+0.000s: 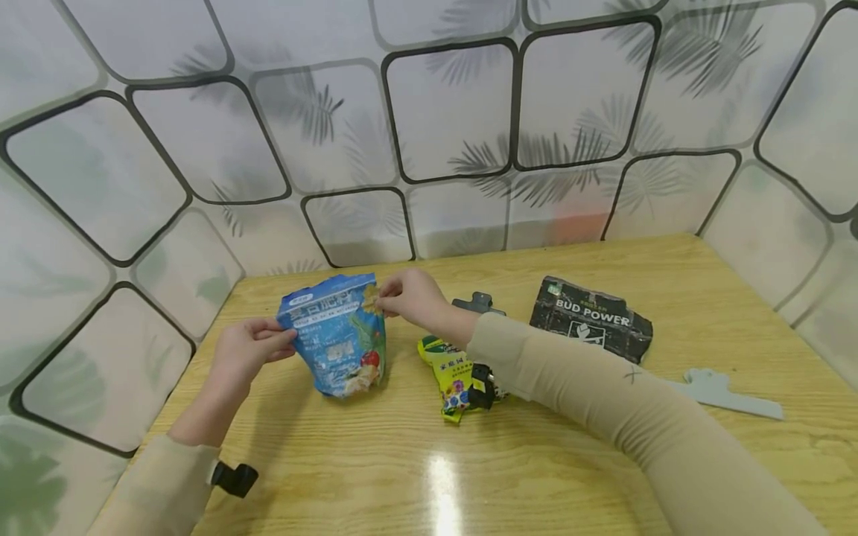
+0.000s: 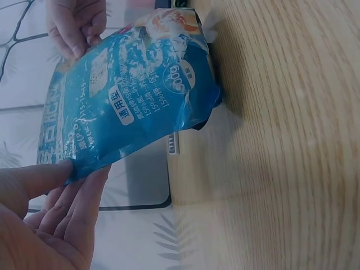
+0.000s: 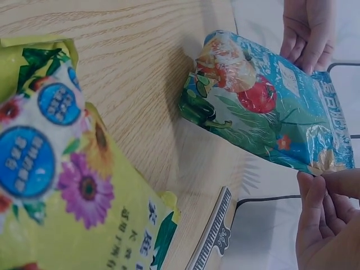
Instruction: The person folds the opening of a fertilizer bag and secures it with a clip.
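Note:
A blue plastic pouch [image 1: 335, 346], printed with vegetables and white lettering, is held upright over the left part of the table. My left hand [image 1: 246, 348] pinches its left edge between thumb and fingers. At the opposite side, near the top corner, my right hand [image 1: 414, 298] pinches the pouch's edge. The left wrist view shows "500g" printed on the blue pouch [image 2: 140, 90], with the left thumb on its near face. In the right wrist view, tomato and pepper pictures cover the other half of the pouch [image 3: 253, 107].
A yellow flower-printed bag [image 1: 450, 372] lies under my right forearm, partly hidden. Behind it is a dark grey clip [image 1: 480, 302]. Farther right lie a crumpled black "BUD POWER" bag [image 1: 590, 316] and a pale blue clip [image 1: 731, 394]. A patterned fabric wall [image 1: 456, 112] borders the wooden table [image 1: 375, 461].

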Demonstrator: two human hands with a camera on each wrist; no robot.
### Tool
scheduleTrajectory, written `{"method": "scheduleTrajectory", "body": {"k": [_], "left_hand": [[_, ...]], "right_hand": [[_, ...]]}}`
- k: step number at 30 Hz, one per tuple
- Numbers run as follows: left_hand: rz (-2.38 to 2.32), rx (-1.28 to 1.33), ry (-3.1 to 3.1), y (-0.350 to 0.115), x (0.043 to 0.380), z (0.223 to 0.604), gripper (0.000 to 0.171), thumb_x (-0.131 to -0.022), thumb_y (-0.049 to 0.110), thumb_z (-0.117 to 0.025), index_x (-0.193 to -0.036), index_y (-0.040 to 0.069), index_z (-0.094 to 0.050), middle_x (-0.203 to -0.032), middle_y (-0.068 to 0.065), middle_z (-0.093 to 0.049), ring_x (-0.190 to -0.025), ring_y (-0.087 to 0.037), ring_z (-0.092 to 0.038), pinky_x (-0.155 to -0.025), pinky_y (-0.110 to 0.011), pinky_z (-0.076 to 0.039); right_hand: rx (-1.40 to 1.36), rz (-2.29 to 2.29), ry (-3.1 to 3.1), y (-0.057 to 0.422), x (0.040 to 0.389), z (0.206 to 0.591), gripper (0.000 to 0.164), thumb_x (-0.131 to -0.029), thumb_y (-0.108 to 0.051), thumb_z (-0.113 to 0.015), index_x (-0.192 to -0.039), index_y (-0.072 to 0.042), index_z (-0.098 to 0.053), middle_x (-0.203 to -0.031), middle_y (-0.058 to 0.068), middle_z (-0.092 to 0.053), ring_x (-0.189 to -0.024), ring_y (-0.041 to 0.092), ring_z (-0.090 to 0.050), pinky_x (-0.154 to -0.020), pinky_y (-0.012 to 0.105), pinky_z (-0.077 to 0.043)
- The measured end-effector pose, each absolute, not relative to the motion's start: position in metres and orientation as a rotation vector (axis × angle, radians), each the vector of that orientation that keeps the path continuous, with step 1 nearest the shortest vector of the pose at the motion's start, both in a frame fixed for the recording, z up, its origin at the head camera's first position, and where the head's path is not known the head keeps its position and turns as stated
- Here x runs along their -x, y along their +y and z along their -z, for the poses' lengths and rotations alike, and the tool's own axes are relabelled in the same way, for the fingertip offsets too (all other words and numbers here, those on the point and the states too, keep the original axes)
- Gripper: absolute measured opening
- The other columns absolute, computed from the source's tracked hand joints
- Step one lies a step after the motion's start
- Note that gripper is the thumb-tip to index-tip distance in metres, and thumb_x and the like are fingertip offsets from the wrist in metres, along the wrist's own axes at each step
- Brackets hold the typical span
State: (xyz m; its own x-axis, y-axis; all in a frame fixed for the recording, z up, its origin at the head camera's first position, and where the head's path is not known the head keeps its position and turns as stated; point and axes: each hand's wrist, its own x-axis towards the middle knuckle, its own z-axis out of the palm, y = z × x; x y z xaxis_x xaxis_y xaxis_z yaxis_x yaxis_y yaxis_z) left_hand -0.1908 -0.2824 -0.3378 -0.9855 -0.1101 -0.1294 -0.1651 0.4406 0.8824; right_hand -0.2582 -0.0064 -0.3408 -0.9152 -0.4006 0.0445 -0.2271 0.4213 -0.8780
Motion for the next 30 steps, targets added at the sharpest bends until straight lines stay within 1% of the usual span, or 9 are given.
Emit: {"method": "scheduleTrajectory", "body": {"k": [2, 5, 12, 19, 26, 30], "left_hand": [[-1.621, 0.249, 2.622, -0.2815, 0.1913, 0.3366, 0.029, -0.104, 0.009, -0.068, -0.121, -0.014, -0.061, -0.077, 0.016, -0.074, -0.071, 0.001, -0.073, -0.073, -0.017, -0.065], [-1.622, 0.239, 2.63, -0.2802, 0.1924, 0.3351, 0.027, -0.104, 0.009, -0.069, -0.119, -0.012, -0.061, -0.076, 0.016, -0.074, -0.071, 0.001, -0.073, -0.073, -0.017, -0.065], [-1.607, 0.241, 2.644, -0.278, 0.1948, 0.3336, 0.027, -0.104, 0.01, -0.069, -0.119, -0.011, -0.061, -0.077, 0.017, -0.073, -0.071, 0.002, -0.073, -0.074, -0.016, -0.065], [-1.597, 0.234, 2.676, -0.2761, 0.1979, 0.3334, 0.025, -0.103, 0.012, -0.07, -0.116, -0.009, -0.062, -0.077, 0.016, -0.073, -0.072, 0.003, -0.073, -0.074, -0.015, -0.064], [-1.604, 0.234, 2.684, -0.2758, 0.1999, 0.3338, 0.021, -0.103, 0.011, -0.071, -0.112, -0.006, -0.064, -0.077, 0.018, -0.073, -0.071, 0.004, -0.072, -0.073, -0.014, -0.064], [-1.609, 0.228, 2.691, -0.2759, 0.2002, 0.3345, 0.019, -0.103, 0.011, -0.071, -0.111, -0.005, -0.064, -0.077, 0.019, -0.073, -0.072, 0.005, -0.072, -0.074, -0.014, -0.064]], "right_hand": [[0.564, 1.501, 2.514, -0.0053, 0.2587, 0.3402, 0.016, -0.103, -0.012, -0.072, -0.111, -0.001, -0.079, -0.11, 0.015, -0.08, -0.096, 0.026, -0.077, -0.085, 0.034, -0.066], [0.563, 1.512, 2.518, -0.0038, 0.2595, 0.3397, 0.016, -0.103, -0.012, -0.072, -0.113, -0.001, -0.079, -0.109, 0.015, -0.081, -0.096, 0.026, -0.078, -0.081, 0.03, -0.065], [0.583, 1.502, 2.536, -0.0015, 0.2602, 0.3396, 0.016, -0.102, -0.011, -0.073, -0.113, 0.0, -0.078, -0.108, 0.016, -0.08, -0.097, 0.029, -0.077, -0.076, 0.028, -0.062], [0.603, 1.509, 2.553, 0.0008, 0.2594, 0.3391, 0.013, -0.101, -0.009, -0.074, -0.11, 0.0, -0.077, -0.107, 0.016, -0.08, -0.097, 0.03, -0.077, -0.077, 0.029, -0.063], [0.647, 1.49, 2.596, 0.0018, 0.2568, 0.3391, 0.013, -0.1, -0.008, -0.075, -0.109, 0.001, -0.078, -0.107, 0.015, -0.08, -0.092, 0.025, -0.077, -0.079, 0.029, -0.064], [0.679, 1.474, 2.62, 0.002, 0.2545, 0.3389, 0.013, -0.1, -0.008, -0.075, -0.109, 0.0, -0.078, -0.108, 0.015, -0.08, -0.093, 0.025, -0.077, -0.081, 0.029, -0.065]]}}
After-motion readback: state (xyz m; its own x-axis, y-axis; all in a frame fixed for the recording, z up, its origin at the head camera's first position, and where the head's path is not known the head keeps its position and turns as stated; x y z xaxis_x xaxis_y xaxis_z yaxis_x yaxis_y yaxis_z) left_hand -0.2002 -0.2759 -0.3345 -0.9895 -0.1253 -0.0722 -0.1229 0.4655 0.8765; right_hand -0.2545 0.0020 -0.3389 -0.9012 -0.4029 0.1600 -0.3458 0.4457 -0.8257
